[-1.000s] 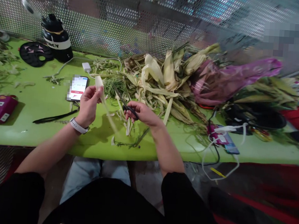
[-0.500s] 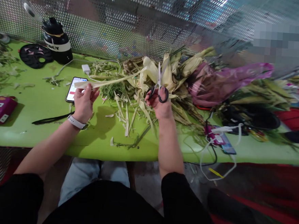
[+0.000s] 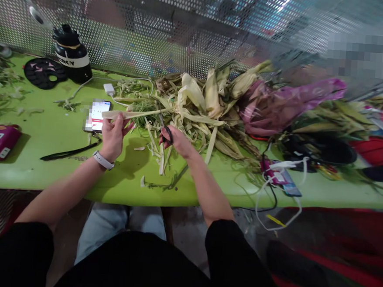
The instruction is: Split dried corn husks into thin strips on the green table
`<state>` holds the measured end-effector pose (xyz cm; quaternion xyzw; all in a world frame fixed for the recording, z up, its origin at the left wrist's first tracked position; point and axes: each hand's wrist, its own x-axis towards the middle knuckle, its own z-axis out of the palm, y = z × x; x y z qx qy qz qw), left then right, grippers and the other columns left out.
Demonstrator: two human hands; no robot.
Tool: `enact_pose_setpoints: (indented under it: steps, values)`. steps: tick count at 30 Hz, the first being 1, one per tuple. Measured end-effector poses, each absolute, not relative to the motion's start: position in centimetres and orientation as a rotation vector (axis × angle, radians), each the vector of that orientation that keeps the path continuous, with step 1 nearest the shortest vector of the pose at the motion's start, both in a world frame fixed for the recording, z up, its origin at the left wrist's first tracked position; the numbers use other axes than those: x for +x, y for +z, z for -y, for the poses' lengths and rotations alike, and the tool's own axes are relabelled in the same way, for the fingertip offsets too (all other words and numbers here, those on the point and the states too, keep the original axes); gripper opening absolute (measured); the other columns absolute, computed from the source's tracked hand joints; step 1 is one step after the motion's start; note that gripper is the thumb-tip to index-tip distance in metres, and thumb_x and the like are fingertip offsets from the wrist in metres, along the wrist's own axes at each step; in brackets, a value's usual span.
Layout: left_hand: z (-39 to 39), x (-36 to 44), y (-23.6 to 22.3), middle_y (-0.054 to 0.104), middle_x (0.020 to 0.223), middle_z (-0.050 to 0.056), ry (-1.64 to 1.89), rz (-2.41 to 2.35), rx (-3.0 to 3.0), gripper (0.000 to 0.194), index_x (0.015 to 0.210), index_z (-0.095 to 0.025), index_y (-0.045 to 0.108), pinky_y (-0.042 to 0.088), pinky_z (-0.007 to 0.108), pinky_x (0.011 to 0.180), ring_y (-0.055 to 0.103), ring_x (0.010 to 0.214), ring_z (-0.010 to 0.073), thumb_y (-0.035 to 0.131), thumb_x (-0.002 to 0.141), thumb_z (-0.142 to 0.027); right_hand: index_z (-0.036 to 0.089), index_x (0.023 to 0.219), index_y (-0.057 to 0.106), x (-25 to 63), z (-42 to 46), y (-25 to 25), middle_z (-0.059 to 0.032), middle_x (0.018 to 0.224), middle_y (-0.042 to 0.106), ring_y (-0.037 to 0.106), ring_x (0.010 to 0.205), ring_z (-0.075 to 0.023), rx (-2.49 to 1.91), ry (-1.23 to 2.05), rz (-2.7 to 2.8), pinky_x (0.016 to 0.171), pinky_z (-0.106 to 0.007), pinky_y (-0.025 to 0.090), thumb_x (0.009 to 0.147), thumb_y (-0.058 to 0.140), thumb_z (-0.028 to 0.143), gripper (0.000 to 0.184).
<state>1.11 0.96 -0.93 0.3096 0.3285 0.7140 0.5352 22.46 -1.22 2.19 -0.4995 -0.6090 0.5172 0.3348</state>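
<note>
Leftward since half a second ago, the right hand (image 3: 177, 141) curls its fingers round black-handled scissors (image 3: 169, 135), forearm slanting over the near edge of the green table (image 3: 32, 176); the left hand (image 3: 112, 134) pinches a husk strip (image 3: 141, 113) well inside that edge; husks (image 3: 195, 93) heap toward the far edge; a perforated screen (image 3: 130, 30) stands behind.

I see soft light on the green table (image 3: 18, 175), a faint shadow beside my left hand (image 3: 112, 133). Glare streaks the upper right, where the perforated screen (image 3: 192, 34) smears; the bottom is dim.
</note>
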Motion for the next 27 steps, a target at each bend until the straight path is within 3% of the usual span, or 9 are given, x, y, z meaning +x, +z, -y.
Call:
enact_pose_setpoints:
  steps: [7,11,14,17,23,27]
  values:
    - [-0.5,1.7,-1.1,0.073,0.102,0.002,1.657,-0.836,0.729,0.035,0.094,-0.022,0.053,0.063,0.028,0.076,0.073,0.093,0.0162,0.079,0.077,-0.039,0.022,0.074,0.049,22.3,0.8,1.7,0.0022,0.06,0.059,0.045,0.045,-0.0089,-1.32,1.136,1.39,0.041,-0.024,0.037,0.069,0.071,0.07,0.053]
    - [-0.4,1.2,-0.7,0.073,0.099,0.002,1.632,-0.856,0.798,0.033,0.093,-0.023,0.056,0.062,0.028,0.073,0.074,0.091,0.0173,0.078,0.077,-0.041,0.021,0.078,0.056,23.7,0.2,1.8,-0.0009,0.073,0.066,0.052,0.051,-0.011,-1.455,0.99,1.423,0.046,-0.025,0.042,0.068,0.073,0.066,0.049]
    - [-0.2,1.0,-0.5,0.073,0.095,0.003,1.567,-0.871,0.876,0.03,0.092,-0.021,0.061,0.061,0.027,0.072,0.074,0.087,0.0167,0.079,0.076,-0.039,0.02,0.076,0.063,25.1,-0.2,1.7,-0.0044,0.084,0.068,0.058,0.066,-0.0153,-1.694,0.635,1.637,0.056,-0.027,0.044,0.067,0.075,0.06,0.044]
    - [0.2,0.9,-0.2,0.073,0.095,0.005,1.479,-0.86,0.926,0.026,0.089,-0.019,0.066,0.06,0.027,0.074,0.074,0.086,0.016,0.079,0.075,-0.036,0.02,0.067,0.064,25.8,-0.5,1.5,-0.0044,0.073,0.066,0.057,0.066,-0.0179,-1.955,0.409,1.805,0.06,-0.029,0.04,0.07,0.074,0.056,0.038]
    - [0.6,0.9,0.1,0.073,0.085,0.004,1.372,-0.788,0.924,0.017,0.086,-0.018,0.065,0.06,0.03,0.075,0.072,0.081,0.0153,0.074,0.079,-0.029,0.019,0.071,0.07,26.2,-0.9,1.2,-0.0017,0.063,0.067,0.056,0.059,-0.0163,-1.999,0.72,2.026,0.057,-0.028,0.035,0.071,0.076,0.049,0.03]
    - [0.8,0.8,0.3,0.068,0.074,0.0,1.393,-0.754,0.979,0.008,0.084,-0.019,0.064,0.059,0.029,0.072,0.068,0.068,0.0122,0.07,0.08,-0.022,0.018,0.072,0.069,26.3,-0.6,1.3,-0.001,0.061,0.064,0.054,0.056,-0.0145,-1.894,0.677,1.934,0.055,-0.027,0.035,0.073,0.073,0.052,0.034]
